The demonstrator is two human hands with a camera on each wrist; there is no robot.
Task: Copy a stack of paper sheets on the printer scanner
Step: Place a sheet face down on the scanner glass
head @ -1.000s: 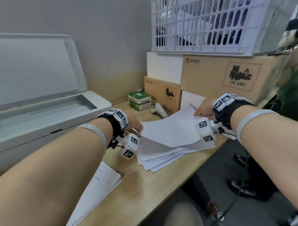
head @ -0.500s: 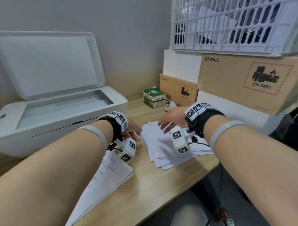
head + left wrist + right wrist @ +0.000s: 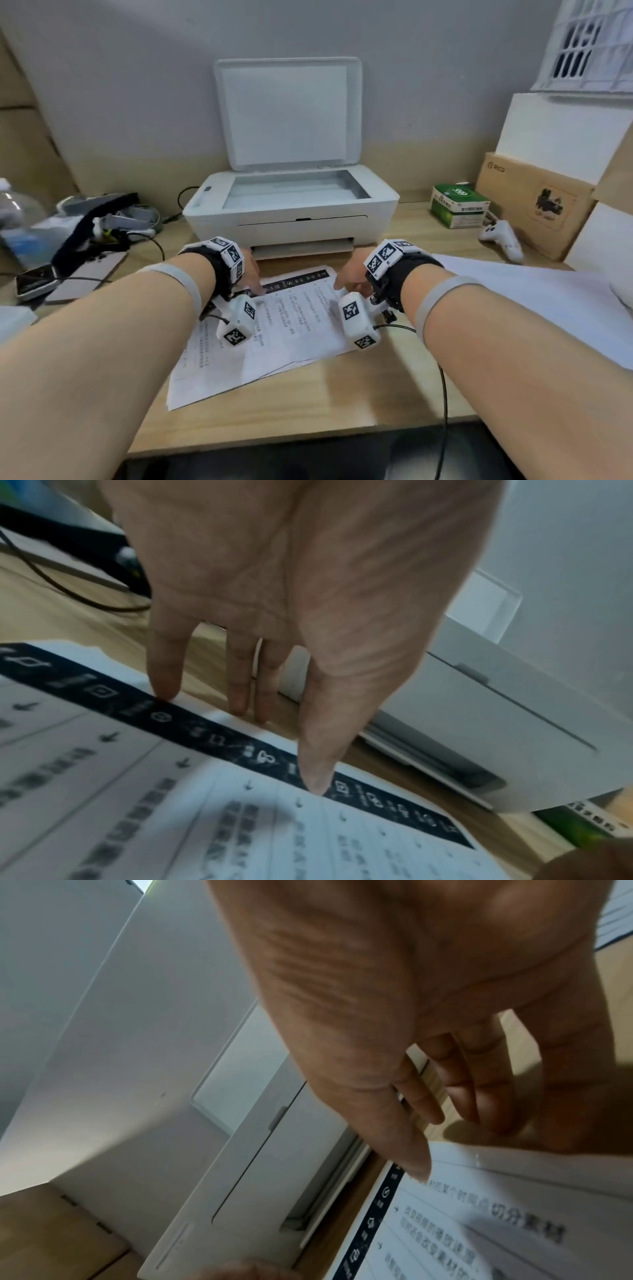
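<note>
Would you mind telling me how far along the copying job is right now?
Done: the printer lid is raised, and its glass is bare. In hand: the left hand and right hand touch the far edge of the printed sheet with straight fingers, without gripping it. Left: lifting it onto the glass, closing the lid, copying, then the remaining sheets.

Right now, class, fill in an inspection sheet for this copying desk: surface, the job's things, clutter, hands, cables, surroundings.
Surface: wooden desk, bare at the front edge.
Job's things: printer with scanner lid raised, glass bare; printed sheets flat before it; blank sheets at right.
Clutter: green box, white controller, phone, dark bundle.
Hands: left hand open, fingers touching the printed sheets' top edge; right hand open over their right corner, contact unclear.
Cables: black cable from the right wrist; another behind the printer.
Surroundings: grey wall, cardboard boxes, white crate.
</note>
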